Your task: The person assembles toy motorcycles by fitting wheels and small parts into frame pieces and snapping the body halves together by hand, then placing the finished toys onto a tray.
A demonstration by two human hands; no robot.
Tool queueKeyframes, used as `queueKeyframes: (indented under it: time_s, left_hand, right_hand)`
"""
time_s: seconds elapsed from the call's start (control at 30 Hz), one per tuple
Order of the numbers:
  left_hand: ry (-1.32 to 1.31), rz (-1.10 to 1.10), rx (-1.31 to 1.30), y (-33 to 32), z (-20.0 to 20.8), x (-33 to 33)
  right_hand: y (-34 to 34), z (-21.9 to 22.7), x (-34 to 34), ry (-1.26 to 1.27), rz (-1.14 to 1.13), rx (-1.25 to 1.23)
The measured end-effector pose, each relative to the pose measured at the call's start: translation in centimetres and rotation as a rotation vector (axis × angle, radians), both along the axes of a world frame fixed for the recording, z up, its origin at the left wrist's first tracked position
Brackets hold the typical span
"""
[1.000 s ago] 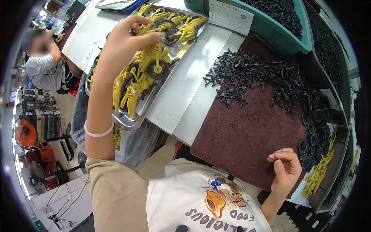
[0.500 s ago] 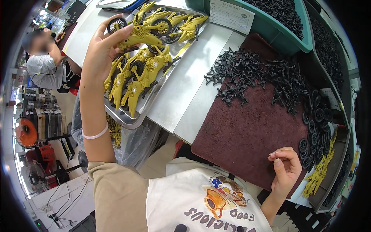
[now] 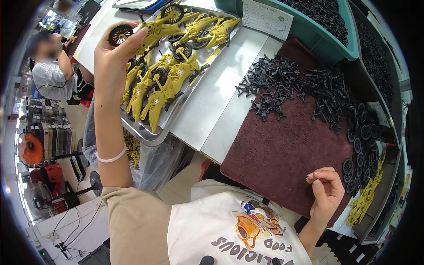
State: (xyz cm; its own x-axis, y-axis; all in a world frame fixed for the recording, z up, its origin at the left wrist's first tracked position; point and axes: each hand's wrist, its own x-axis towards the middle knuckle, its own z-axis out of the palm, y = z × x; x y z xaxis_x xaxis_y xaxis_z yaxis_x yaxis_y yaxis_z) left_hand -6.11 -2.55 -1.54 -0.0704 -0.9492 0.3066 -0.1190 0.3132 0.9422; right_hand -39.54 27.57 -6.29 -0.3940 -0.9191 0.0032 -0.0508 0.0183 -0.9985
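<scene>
My left hand [image 3: 112, 55] is closed on a yellow toy motorcycle [image 3: 154, 32] with black wheels, raised over the far left of a metal tray [image 3: 152, 141]. Rows of similar yellow toy motorcycles [image 3: 179, 73] lie in that tray, some partly hidden by the held one. My right hand [image 3: 329, 192] hovers by the near right part of a dark red mat [image 3: 274, 154]. Its fingers are loosely curled, the thumb stands a little apart, and nothing shows between them.
Small black parts [image 3: 274, 84] are heaped on the mat's far side. Black toy wheels [image 3: 365, 132] and yellow parts [image 3: 364, 198] lie at its right. A teal bin [image 3: 311, 37] of black pieces stands behind. A co-worker [image 3: 53, 66] sits at far left.
My left hand has shifted slightly left, and the held toy motorcycle has tilted, its far wheel now higher. My right hand stays in place.
</scene>
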Motion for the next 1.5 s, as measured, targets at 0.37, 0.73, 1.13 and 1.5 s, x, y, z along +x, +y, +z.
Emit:
queueKeyframes:
  time_s: [0.37,0.73,1.13,1.5]
  left_hand:
    - [-0.242,-0.185,-0.227,3.7,-3.2,-3.4]
    - [-0.168,-0.221,-0.450,2.8,-2.7,-3.1]
    - [-0.759,-0.236,-0.217,4.9,-1.5,-3.6]
    - [-1.199,-0.396,-0.253,4.9,1.2,-5.6]
  right_hand:
    - [0.0,0.2,-0.1,0.013,0.005,0.026]
    - [-0.3,0.2,0.1,0.037,0.016,0.028]
    - [-0.4,0.3,0.3,0.053,0.030,0.046]
    - [0.0,0.4,0.2,0.077,0.031,0.034]
